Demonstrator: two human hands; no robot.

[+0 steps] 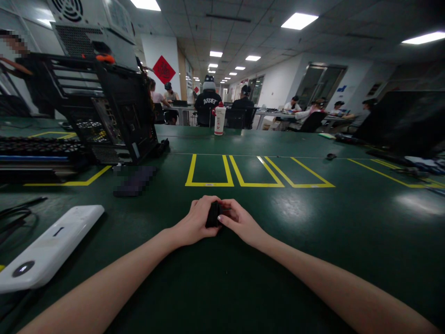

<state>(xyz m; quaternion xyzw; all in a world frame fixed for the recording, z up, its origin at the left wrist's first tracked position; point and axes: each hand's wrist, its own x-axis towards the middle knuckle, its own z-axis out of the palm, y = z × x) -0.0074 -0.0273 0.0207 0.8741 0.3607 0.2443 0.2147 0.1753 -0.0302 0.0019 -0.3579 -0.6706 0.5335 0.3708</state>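
Note:
A small black block-like object (212, 215) is between my hands, just above or on the green table; its kind I cannot make out. My left hand (196, 220) wraps round it from the left, fingers over the top and thumb below. From the right, my right hand (243, 223) grips its side, with the thumb tip pressed on the black face and the fingers curled behind. Part of the object is hidden by the fingers. Beyond the hands, yellow tape outlines (209, 184) mark the table.
A white elongated device (57, 243) and black cables (21, 215) lie at the left. Behind them are a dark phone-like slab (135, 181) and an open black computer case (114, 106). A white cup (219, 120) stands at the far edge. Several people sit at tables beyond.

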